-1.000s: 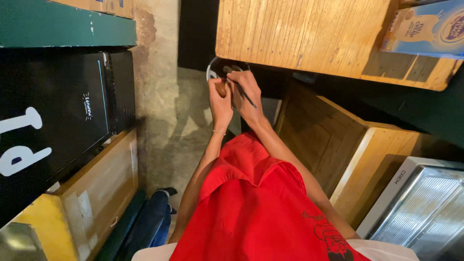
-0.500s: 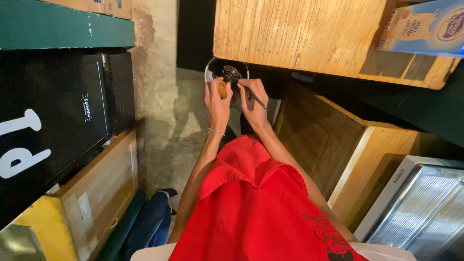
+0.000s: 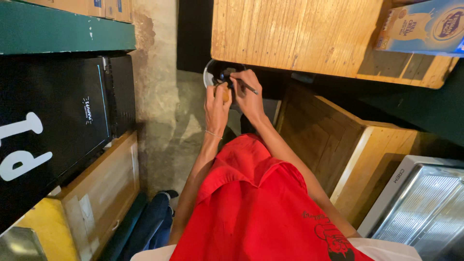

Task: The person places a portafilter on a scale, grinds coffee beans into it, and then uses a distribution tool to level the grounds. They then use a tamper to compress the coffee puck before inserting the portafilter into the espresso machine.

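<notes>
We record 2 bare hands raised over a round dark bowl [image 3: 211,73] with a pale rim, set at the edge of the wooden tabletop [image 3: 290,34]. From the left: a black appliance [image 3: 63,121] stands under a green shelf [image 3: 63,26], well apart from the work.

The left hand [image 3: 217,104] is closed around a small brown rounded item [image 3: 225,93], which sits just above the bowl's near rim; only a sliver shows between thumb and fingers, so we cannot tell its full shape or which way it lies. We judge it light, firm and possibly slippery when cut; it is best taken by cupping it around its widest part, as now.

The right hand [image 3: 247,92] is clamped on a thin dark tool [image 3: 249,87], likely a small knife. We judge it stiff, light and sharp at 1 end, to be taken by the handle only. Its long axis runs from lower right to upper left, with the exposed end pointing down-right, away from the bowl; the working end is hidden under the fingers.

A red apron [image 3: 261,208] fills the foreground, and a wooden crate [image 3: 328,145] stands to the right.
</notes>
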